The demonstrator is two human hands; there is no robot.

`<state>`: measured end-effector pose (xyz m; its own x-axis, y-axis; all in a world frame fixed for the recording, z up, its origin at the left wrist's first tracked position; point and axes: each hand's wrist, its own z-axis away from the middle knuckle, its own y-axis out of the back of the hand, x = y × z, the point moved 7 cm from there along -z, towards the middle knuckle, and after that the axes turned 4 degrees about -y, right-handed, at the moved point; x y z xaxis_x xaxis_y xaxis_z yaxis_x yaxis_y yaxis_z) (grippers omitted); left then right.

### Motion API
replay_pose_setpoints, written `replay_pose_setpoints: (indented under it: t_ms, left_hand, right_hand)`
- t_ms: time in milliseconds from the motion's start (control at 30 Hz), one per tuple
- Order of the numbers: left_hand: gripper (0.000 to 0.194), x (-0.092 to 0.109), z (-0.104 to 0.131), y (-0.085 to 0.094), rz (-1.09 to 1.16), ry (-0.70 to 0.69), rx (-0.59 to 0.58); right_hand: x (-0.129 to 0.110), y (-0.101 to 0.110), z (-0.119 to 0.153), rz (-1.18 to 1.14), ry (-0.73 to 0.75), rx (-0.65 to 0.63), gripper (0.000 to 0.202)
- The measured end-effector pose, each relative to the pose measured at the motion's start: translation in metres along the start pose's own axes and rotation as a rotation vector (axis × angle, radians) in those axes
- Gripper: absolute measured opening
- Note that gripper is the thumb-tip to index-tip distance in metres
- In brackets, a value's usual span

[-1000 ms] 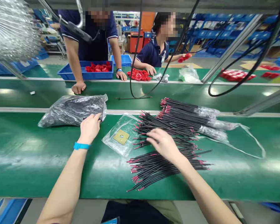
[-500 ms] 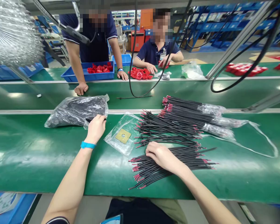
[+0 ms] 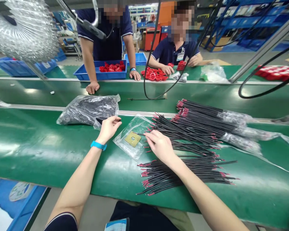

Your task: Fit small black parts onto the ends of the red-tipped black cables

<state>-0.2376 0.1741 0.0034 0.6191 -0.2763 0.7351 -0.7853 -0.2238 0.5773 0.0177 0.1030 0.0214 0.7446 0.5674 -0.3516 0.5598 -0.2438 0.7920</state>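
My left hand (image 3: pixel 110 127), with a blue band at the wrist, is closed in a pinch beside a clear bag full of black parts (image 3: pixel 89 109). A small black part peeks out at its fingertips. My right hand (image 3: pixel 160 146) pinches a black cable (image 3: pixel 140 134) near one end, which points left over a flat clear bag (image 3: pixel 121 141). A yellowish square plate with a round hole (image 3: pixel 129 140) lies at that bag. Under and around my right hand spread loose black cables with red-tipped ends (image 3: pixel 190 175). Farther back, more cables lie in bundles partly wrapped in plastic (image 3: pixel 207 120).
Across the green bench (image 3: pixel 115 173), one co-worker leans by a blue bin of red parts (image 3: pixel 120 75); another handles red rings (image 3: pixel 154 74). A black cord (image 3: pixel 145 73) hangs in front. A silver duct (image 3: pixel 36 35) hangs upper left, a metal post (image 3: pixel 260 48) stands right.
My right hand has risen from the lower cables toward the flat bag, now with a cable end in its fingers. My left hand has drawn slightly away from the bag of black parts. The view has shifted.
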Motion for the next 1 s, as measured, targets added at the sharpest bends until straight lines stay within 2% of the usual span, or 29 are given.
replay_pose_setpoints:
  t_ms: [133, 333, 400, 500, 633, 800, 1000]
  left_hand:
    - [0.022, 0.002, 0.001, -0.004, 0.09, 0.052, -0.007]
    - [0.025, 0.005, 0.004, -0.015, 0.154, 0.087, -0.059]
    - [0.027, 0.003, 0.005, -0.022, 0.263, 0.131, -0.09]
    - [0.036, 0.005, 0.009, -0.038, 0.578, 0.234, -0.152]
    - [0.042, 0.019, 0.017, -0.057, 0.888, 0.308, -0.224]
    - [0.042, 0.038, 0.03, -0.074, 1.008, 0.355, -0.327]
    - [0.039, 0.047, 0.035, -0.073, 1.001, 0.289, -0.378]
  right_hand:
    - [0.008, -0.024, 0.006, 0.085, 0.018, 0.024, 0.019]
    - [0.004, -0.039, 0.012, 0.183, 0.124, -0.105, 0.019]
    - [0.002, -0.034, 0.011, 0.167, 0.118, -0.084, 0.02]
    - [0.004, -0.013, 0.008, 0.03, -0.004, 0.045, 0.019]
    - [0.006, 0.012, 0.011, -0.139, -0.116, 0.167, 0.017]
    - [0.004, 0.02, 0.013, -0.143, -0.101, 0.187, 0.018]
    - [0.006, 0.021, 0.012, -0.155, -0.121, 0.183, 0.017]
